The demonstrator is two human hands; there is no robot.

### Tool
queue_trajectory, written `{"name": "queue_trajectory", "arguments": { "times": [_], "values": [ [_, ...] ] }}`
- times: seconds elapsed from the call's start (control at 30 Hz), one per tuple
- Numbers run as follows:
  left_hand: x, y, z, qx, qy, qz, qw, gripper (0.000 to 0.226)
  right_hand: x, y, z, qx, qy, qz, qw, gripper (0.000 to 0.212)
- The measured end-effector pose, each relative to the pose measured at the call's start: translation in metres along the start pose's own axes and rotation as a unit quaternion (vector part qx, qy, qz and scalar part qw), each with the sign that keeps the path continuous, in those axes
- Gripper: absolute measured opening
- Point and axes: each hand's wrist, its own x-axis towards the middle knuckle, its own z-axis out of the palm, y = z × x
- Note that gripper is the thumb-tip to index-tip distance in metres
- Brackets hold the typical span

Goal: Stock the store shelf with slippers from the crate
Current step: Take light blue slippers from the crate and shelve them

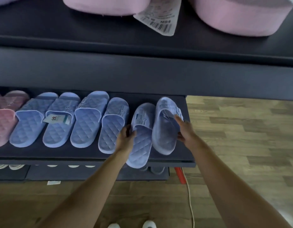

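A dark shelf (167, 157) carries a row of blue quilted slippers (60, 119). My left hand (126, 137) grips the left edge of a blue slipper (141, 145) whose heel hangs over the shelf's front edge. My right hand (183, 129) holds the right side of the last blue slipper (165, 129) at the row's right end, which lies blurred and tilted beside the first. The crate is out of view.
Pink slippers (2, 122) lie at the row's left end. A higher shelf (142, 73) juts out above and holds big pink slippers (238, 17) with a barcode tag (160, 18). White shoes (9, 166) sit on a lower shelf. A cord (190, 198) crosses the wooden floor (249, 137).
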Motion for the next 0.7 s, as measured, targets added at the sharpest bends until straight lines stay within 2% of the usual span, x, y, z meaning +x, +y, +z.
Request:
{"name": "queue_trajectory", "arguments": {
  "times": [0.03,0.1,0.17,0.23,0.37,0.57,0.7],
  "values": [
    [0.005,0.001,0.004,-0.009,0.004,0.000,1.000,0.016,0.004,-0.005,0.003,-0.023,0.005,-0.030,0.999,0.052],
    [0.014,0.005,0.011,-0.025,0.026,-0.008,0.999,0.024,0.007,-0.012,0.010,-0.080,0.004,-0.081,0.993,0.065],
    [0.019,0.008,0.016,-0.018,0.061,-0.010,0.998,0.030,0.003,-0.016,0.015,-0.147,-0.007,-0.117,0.982,0.078],
    [0.023,0.008,0.020,-0.003,0.071,0.004,0.997,0.032,0.005,-0.015,0.017,-0.200,-0.014,-0.138,0.970,0.081],
    [0.018,-0.003,0.022,0.081,0.035,0.033,0.996,0.036,-0.006,-0.010,0.018,-0.269,-0.011,-0.153,0.951,0.084],
    [-0.013,-0.001,-0.006,0.077,-0.048,0.032,0.995,0.058,-0.036,0.000,0.011,-0.307,-0.008,-0.164,0.937,0.082],
    [-0.046,0.016,-0.040,0.104,-0.055,0.042,0.992,0.054,-0.063,-0.004,0.009,-0.362,-0.013,-0.153,0.919,0.079]
  ]
}}
